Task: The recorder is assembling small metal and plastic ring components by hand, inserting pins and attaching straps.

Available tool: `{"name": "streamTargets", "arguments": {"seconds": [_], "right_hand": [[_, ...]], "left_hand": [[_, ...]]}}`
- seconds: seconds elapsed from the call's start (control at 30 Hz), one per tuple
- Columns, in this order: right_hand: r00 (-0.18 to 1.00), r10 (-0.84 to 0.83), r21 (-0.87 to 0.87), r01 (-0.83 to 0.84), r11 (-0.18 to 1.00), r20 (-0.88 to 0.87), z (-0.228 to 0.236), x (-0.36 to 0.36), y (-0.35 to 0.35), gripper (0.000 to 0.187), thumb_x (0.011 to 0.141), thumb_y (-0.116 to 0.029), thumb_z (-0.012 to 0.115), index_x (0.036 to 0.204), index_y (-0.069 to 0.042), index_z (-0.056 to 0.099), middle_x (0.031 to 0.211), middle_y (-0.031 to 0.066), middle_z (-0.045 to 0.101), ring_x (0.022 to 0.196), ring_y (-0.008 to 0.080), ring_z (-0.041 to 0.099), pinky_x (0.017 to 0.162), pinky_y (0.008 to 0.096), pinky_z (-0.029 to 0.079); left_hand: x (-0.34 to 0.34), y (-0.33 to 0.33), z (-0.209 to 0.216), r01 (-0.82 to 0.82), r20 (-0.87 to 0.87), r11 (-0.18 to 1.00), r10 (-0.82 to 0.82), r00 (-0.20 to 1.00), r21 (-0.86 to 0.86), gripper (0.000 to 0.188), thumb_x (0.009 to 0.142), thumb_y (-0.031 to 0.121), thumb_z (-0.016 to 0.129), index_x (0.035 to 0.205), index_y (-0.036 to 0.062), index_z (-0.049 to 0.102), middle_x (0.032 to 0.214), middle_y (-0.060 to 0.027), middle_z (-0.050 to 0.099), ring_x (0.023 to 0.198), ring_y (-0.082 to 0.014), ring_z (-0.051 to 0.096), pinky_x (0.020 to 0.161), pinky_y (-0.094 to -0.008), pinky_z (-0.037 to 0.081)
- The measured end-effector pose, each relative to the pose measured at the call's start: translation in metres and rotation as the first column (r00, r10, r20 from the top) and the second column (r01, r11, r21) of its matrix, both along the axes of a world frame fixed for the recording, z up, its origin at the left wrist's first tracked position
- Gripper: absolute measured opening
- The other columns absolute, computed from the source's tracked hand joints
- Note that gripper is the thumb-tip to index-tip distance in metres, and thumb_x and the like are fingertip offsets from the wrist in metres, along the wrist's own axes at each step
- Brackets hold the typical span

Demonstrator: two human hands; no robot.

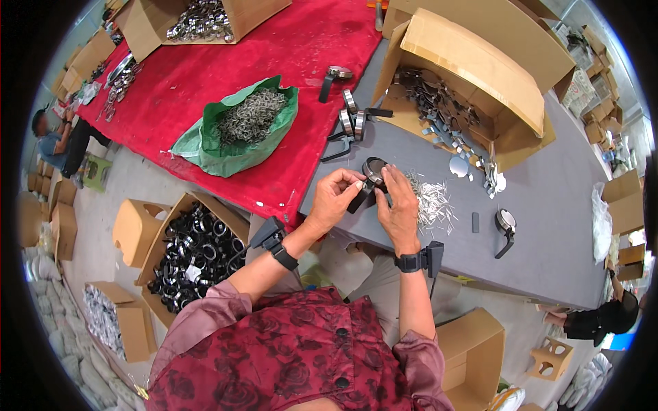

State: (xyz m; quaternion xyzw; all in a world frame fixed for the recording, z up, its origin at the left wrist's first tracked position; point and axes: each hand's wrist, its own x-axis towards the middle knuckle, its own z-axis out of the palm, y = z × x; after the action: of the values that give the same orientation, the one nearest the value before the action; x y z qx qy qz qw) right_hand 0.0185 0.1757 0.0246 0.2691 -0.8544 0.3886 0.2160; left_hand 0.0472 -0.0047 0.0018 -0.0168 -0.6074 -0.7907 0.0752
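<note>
Between my hands, at the edge of the grey tabletop, is a round metal ring with a black handle [373, 169]. My right hand [399, 209] holds this ring from its right side, fingers along the rim. From the left, my left hand [334, 198] is closed in a pinch at the joint of ring and handle; whatever is between its fingertips is too small to make out. Right beside my right hand lies a heap of thin pale pins [433, 204]. Several similar black-handled rings [351, 123] lie beyond my hands, and another black-handled ring [506, 220] lies off to the right.
A green bag [195, 147] of small metal springs sits on red cloth [295, 51]. Flat metal pieces spill from a tipped carton [473, 55]. A carton of black rings [240, 220] stands at my left, an open carton [473, 346] at lower right. Other people are farther off.
</note>
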Motion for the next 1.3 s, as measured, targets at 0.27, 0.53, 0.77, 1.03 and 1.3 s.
{"name": "streamTargets", "arguments": {"seconds": [0.27, 0.53, 0.77, 1.03, 1.3], "right_hand": [[0.999, -0.03, -0.016, 0.03, 0.999, -0.042, -0.009, -0.002, -0.002, 0.045, 0.088, 0.001, 0.073, 0.132, 0.004, 0.066, 0.133, 0.0238, 0.067, 0.127, 0.0422, 0.063, 0.105, 0.0471, 0.052], [0.995, 0.023, -0.068, -0.017, 0.998, 0.093, 0.004, -0.004, 0.009, 0.038, 0.088, -0.001, 0.072, 0.127, 0.003, 0.07, 0.13, 0.0221, 0.07, 0.125, 0.0417, 0.064, 0.104, 0.0462, 0.052], [0.974, 0.128, 0.143, -0.156, 0.977, 0.188, 0.042, -0.014, 0.01, 0.042, 0.09, -0.005, 0.073, 0.131, -0.007, 0.071, 0.118, 0.0149, 0.07, 0.105, 0.0358, 0.064, 0.091, 0.0446, 0.052], [0.971, 0.2, 0.173, -0.221, 0.96, 0.133, 0.056, -0.005, -0.002, 0.037, 0.092, -0.009, 0.072, 0.129, -0.007, 0.072, 0.115, 0.016, 0.072, 0.1, 0.0375, 0.069, 0.086, 0.046, 0.055], [0.982, 0.005, -0.06, 0.006, 0.998, 0.188, 0.044, 0.004, -0.007, 0.021, 0.096, -0.004, 0.069, 0.116, 0.0, 0.075, 0.102, 0.0151, 0.078, 0.084, 0.0275, 0.076, 0.074, 0.0357, 0.059]], "left_hand": [[0.0, -0.002, 0.005, -0.039, 0.014, 0.996, 0.04, 0.999, -0.077, 0.005, 0.099, 0.004, 0.071, 0.101, -0.0007, 0.068, 0.115, -0.0084, 0.073, 0.092, -0.0058, 0.064, 0.083, -0.0233, 0.053], [0.01, 0.003, 0.014, 0.004, 0.071, 0.996, 0.002, 0.997, -0.094, 0.006, 0.1, 0.005, 0.069, 0.1, -0.0007, 0.067, 0.116, -0.0079, 0.072, 0.094, -0.0051, 0.064, 0.082, -0.0221, 0.052], [0.019, 0.006, 0.005, -0.001, -0.105, 1.0, 0.001, 0.994, 0.002, 0.001, 0.099, -0.003, 0.065, 0.098, -0.0042, 0.065, 0.13, -0.0127, 0.062, 0.096, -0.0105, 0.067, 0.085, -0.0259, 0.055], [0.018, 0.007, 0.012, -0.068, -0.169, 0.998, 0.07, 0.983, 0.016, 0.002, 0.095, -0.007, 0.066, 0.095, -0.0055, 0.066, 0.129, -0.0139, 0.063, 0.09, -0.0118, 0.068, 0.08, -0.0264, 0.057], [0.023, 0.005, 0.031, -0.145, -0.285, 0.947, 0.06, 0.957, -0.288, 0.005, 0.093, -0.009, 0.065, 0.093, -0.0042, 0.065, 0.127, -0.0173, 0.071, 0.084, -0.011, 0.068, 0.075, -0.0278, 0.057]]}}
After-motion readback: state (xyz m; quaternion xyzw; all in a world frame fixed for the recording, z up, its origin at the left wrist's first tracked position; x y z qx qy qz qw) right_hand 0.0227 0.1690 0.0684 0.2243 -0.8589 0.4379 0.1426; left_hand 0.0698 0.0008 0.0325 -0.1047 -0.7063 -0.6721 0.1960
